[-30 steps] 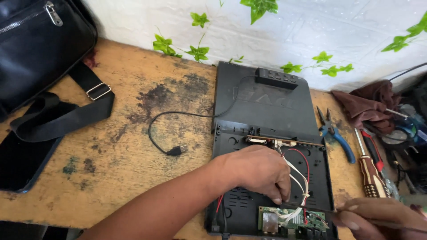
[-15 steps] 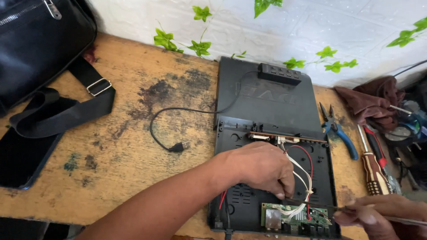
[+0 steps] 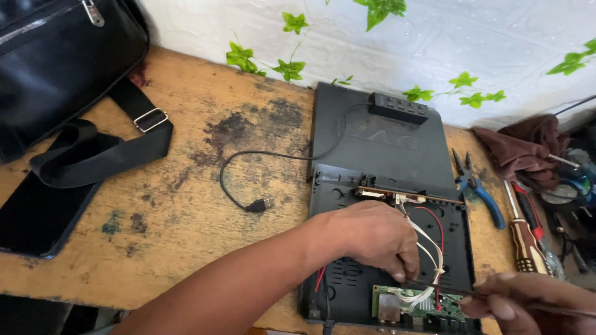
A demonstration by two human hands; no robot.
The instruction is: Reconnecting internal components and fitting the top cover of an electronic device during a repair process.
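From the head camera, I see my left hand [image 3: 372,239] low in the middle of the frame, pressing its fingertips on the white wires [image 3: 428,260] inside the open black box [image 3: 385,186]. It grips nothing; it only pins the wires down. My right hand [image 3: 528,301] sits in the lower right corner, pinched shut on a thin metal tool [image 3: 447,288] whose tip lies over the green circuit board [image 3: 416,304] at the bottom edge of the box. I think I am working on the board where the wires meet it. Next, I judge the tip must touch only one small spot, gently, while the wires are held away.
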